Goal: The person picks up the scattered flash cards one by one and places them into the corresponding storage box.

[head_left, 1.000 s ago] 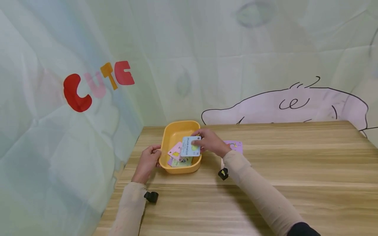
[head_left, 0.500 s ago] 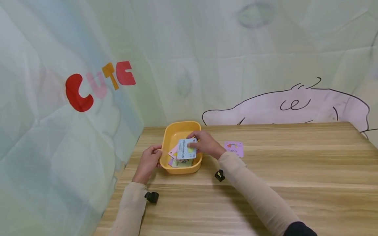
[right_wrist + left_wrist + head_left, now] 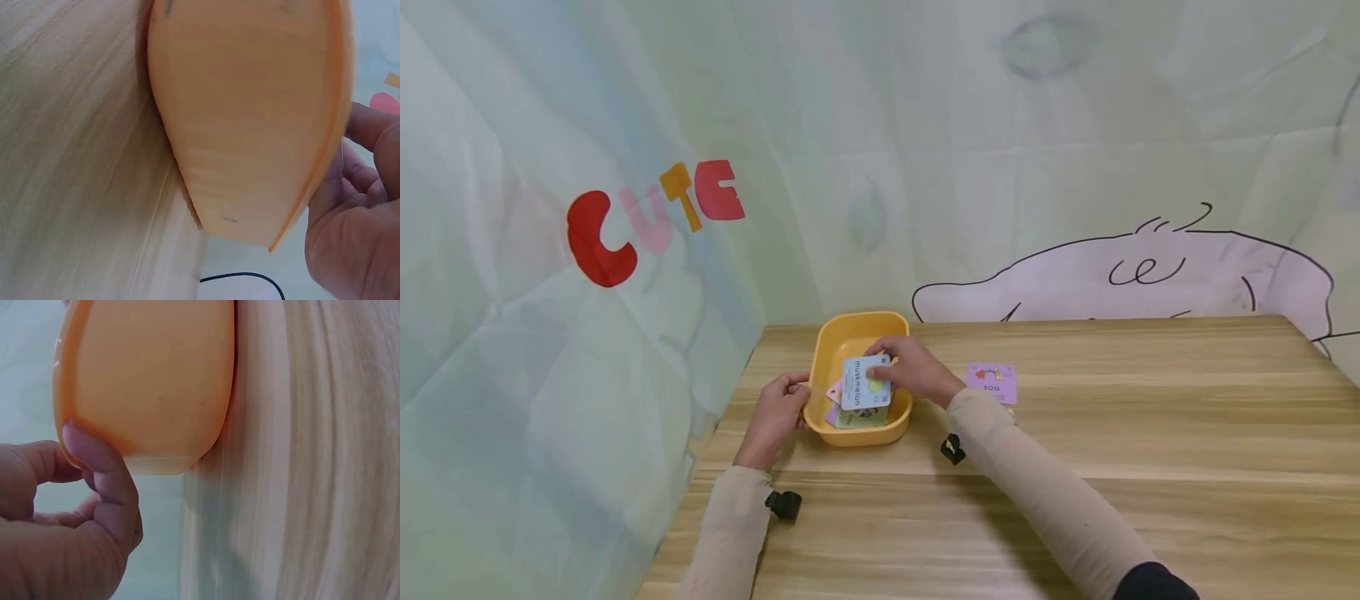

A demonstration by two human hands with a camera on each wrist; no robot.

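Observation:
A yellow plastic bin (image 3: pixel 898 430) stands near the table's back left. My left hand (image 3: pixel 775 414) grips its left rim; in the left wrist view the thumb and fingers pinch the edge of the bin (image 3: pixel 150 375). Over the bin my right hand (image 3: pixel 916 367) pinches a light blue card (image 3: pixel 859 395) printed "muskmelon", thumb on its face. Under it, inside the bin, lie a green card (image 3: pixel 867 418) and a pink card (image 3: pixel 832 391), with a purple corner beside them. The bin wall (image 3: pixel 244 125) hides the card in the right wrist view.
A purple "zoo" card (image 3: pixel 992 382) lies on the wooden table (image 3: pixel 1150 433) right of the bin, partly behind the right forearm. Fabric walls rise behind and to the left, with "CUTE" lettering (image 3: pixel 601 239). Black wrist cameras hang at both forearms.
My right hand has moved left and slightly down with the muskmelon card, over the other cards. The zoo card shows more fully now. My left hand keeps its hold on the rim.

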